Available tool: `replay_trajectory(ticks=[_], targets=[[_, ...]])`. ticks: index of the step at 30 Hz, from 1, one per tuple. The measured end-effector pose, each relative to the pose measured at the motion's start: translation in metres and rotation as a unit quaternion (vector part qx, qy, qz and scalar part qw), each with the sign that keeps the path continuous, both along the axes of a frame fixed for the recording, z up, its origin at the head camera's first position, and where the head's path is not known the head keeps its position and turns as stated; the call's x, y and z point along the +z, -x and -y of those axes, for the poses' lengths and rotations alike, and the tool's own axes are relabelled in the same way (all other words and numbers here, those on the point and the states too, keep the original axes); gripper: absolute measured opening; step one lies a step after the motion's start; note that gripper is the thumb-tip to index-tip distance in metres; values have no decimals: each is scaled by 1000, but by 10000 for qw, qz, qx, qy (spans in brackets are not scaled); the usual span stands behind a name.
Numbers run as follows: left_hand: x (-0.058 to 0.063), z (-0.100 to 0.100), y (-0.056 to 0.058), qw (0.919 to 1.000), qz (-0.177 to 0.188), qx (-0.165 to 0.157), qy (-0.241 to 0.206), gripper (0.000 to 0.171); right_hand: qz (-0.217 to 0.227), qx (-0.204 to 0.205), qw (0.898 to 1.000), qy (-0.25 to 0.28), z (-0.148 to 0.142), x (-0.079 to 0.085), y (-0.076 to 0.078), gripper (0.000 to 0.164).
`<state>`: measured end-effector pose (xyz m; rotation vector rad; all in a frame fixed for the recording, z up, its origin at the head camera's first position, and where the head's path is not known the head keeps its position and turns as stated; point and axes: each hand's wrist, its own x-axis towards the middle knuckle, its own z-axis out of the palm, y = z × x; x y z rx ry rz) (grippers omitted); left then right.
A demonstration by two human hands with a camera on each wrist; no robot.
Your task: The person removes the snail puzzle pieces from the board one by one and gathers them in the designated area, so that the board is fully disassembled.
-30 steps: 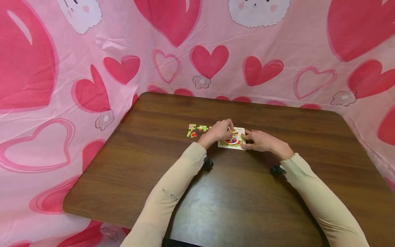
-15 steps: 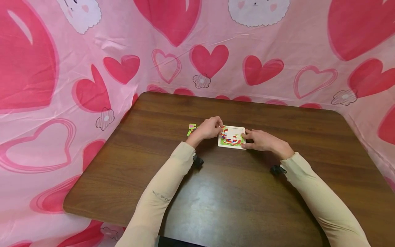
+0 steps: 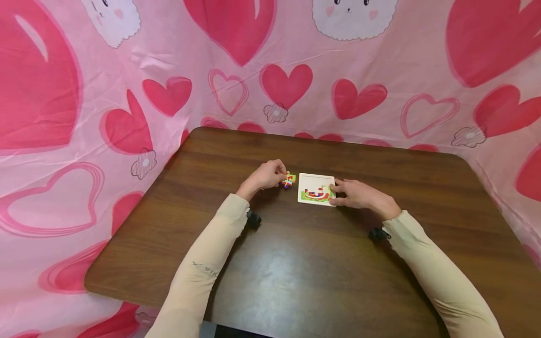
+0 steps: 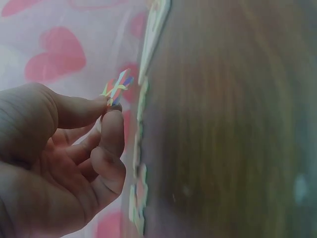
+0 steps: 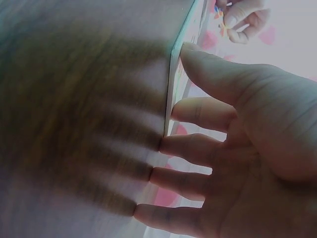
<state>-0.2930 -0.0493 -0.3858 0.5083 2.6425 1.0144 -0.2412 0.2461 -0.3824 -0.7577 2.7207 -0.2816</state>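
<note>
Pinching a puzzle piece [image 4: 119,88] between thumb and forefinger, left hand [image 3: 264,174] holds it at the fingertips, clear of the table [image 3: 291,263]; the other fingers curl in toward the palm. Piece shows red, white, blue and yellow, tilted in the left wrist view. Position: left of the tray [image 3: 316,181], near but apart from it. Loose pieces [image 4: 138,193] lie flat on the table beside the left hand, in a row seen almost edge-on; count cannot be told, as the hand covers part of that area in the head view. Tray is pale and squarish with rounded corners, lying flat. Contents: fitted pieces [image 3: 315,194] along the side nearest the person, in red, green, blue and white, reaching higher toward the right; pale base shows across the far part. Right hand [image 3: 357,194] sits at the tray's right side, fingers spread and extended, grasping nothing: thumb rests over the rim, forefinger touches the edge, remaining fingertips are on the table. Beyond the table: pink cloth [image 3: 236,42] printed with hearts.
</note>
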Motion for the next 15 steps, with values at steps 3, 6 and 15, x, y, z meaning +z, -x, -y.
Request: replay_trajectory(ticks=[3,6,15], targets=[[-3,7,2,9999,80,82,6,14,-10,-6,10000,-32,-1,-1,0,64],[-6,13,3,9998,131,134,-23,13,20,-47,10000,-34,-1,-1,1,65],[-10,22,3,9995,238,130,-184,12,-20,-50,10000,-4,-1,-2,1,63]])
